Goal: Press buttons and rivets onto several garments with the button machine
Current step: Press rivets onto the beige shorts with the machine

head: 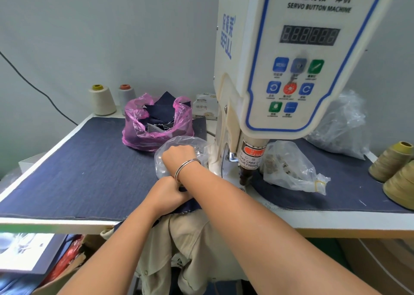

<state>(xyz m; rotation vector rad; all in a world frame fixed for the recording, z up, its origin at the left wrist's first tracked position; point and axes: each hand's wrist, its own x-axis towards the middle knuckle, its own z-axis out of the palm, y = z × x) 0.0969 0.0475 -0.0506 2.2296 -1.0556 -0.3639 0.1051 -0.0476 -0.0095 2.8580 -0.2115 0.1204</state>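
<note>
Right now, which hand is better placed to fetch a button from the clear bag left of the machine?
Right. The right hand already reaches into the clear bag, its fingers hidden inside. The left hand is busy gripping the dark fabric at the table edge.

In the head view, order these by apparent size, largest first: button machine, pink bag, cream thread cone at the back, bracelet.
1. button machine, though it is nearest the camera
2. pink bag
3. cream thread cone
4. bracelet, smallest
</note>
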